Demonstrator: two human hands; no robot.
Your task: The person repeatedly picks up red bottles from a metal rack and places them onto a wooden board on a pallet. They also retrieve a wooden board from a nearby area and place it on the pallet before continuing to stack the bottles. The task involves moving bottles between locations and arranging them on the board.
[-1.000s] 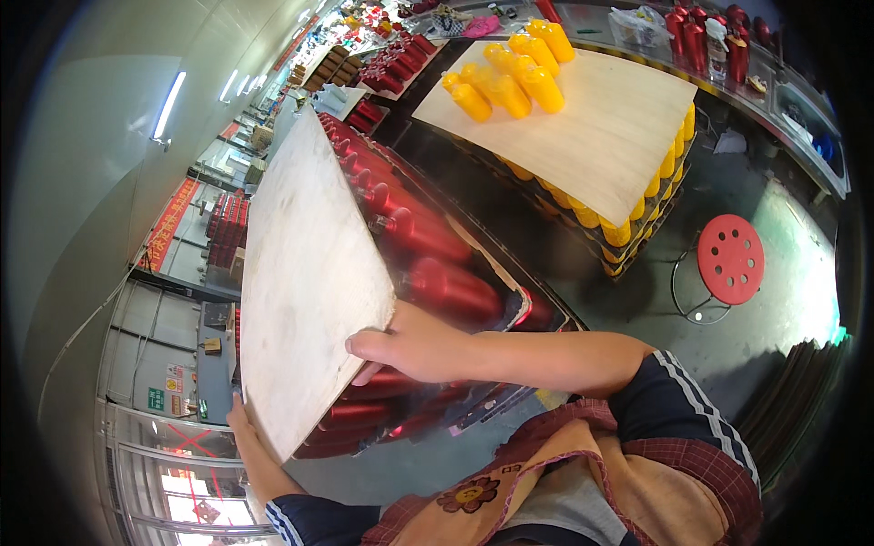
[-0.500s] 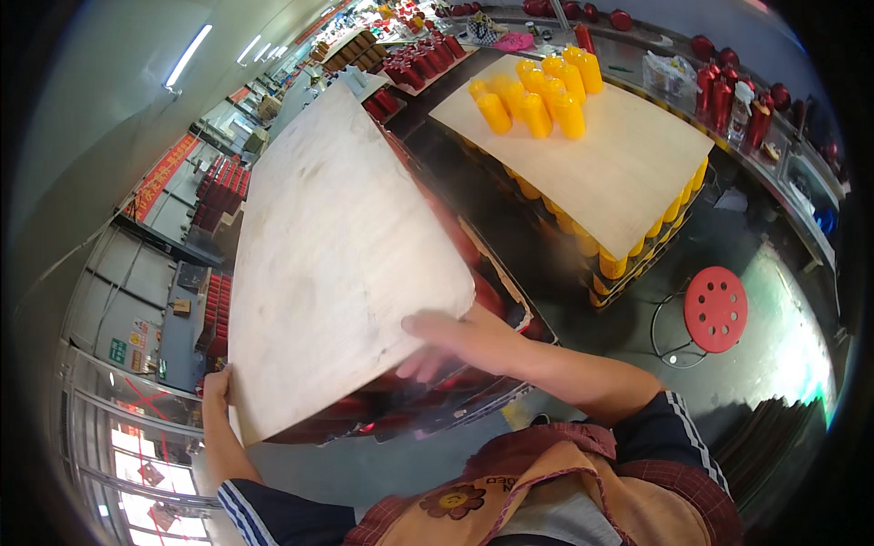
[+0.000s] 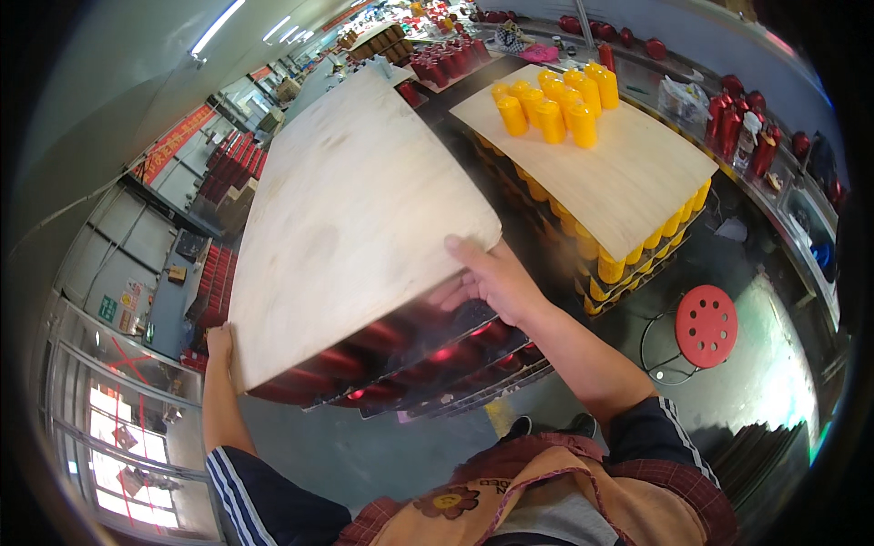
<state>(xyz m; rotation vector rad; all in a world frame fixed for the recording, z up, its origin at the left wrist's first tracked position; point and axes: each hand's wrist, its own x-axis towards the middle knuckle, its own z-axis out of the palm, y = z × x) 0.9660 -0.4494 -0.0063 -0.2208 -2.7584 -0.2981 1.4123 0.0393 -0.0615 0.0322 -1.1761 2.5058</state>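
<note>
A large pale plywood sheet (image 3: 355, 218) lies over stacked layers of shiny red cylinders (image 3: 401, 337), which show under its near edge. At the sheet's near left corner, my left hand (image 3: 219, 342) is closed round the edge. My right hand (image 3: 487, 282) grips the near right edge, its thumb on top and its fingers underneath. The fingertips of my right hand are slightly blurred, and those of my left hand are hidden by the board.
On the right, another board (image 3: 601, 173) carries yellow cylinders (image 3: 551, 118) and rests on more yellow ones. A red round stool (image 3: 706, 326) stands at right. Red bottles (image 3: 728, 127) stand on the long bench behind. Dark flat sheets (image 3: 760, 464) lean at lower right.
Both hands and the sheet's near edge have shifted upward in view. My right hand has moved right along the edge and its fingers have gone beneath the sheet. More red cylinders show.
</note>
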